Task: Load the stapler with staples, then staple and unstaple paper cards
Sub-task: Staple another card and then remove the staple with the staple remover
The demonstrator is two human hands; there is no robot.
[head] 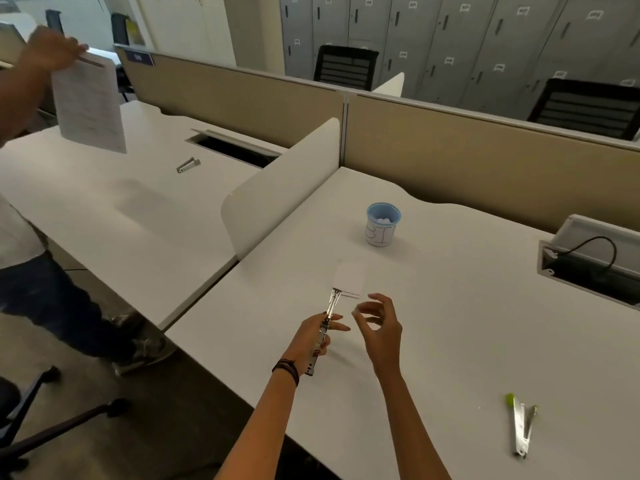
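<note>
Fingers of the left hand (pixel 317 336) curl round the stapler (pixel 330 306), gripping its rear half, likely to steady it for loading. Its long axis runs away from the person, nose at the near edge of the paper card (pixel 349 278) beyond. Right hand (pixel 379 323) hovers beside, loosely curled, apparently empty, above the bench (pixel 450 341).

White desks (pixel 450 306), beige partitions (pixel 467 147), grey lockers (pixel 450 46), black mesh chairs (pixel 346 67), dark floor (pixel 166 427)
</note>
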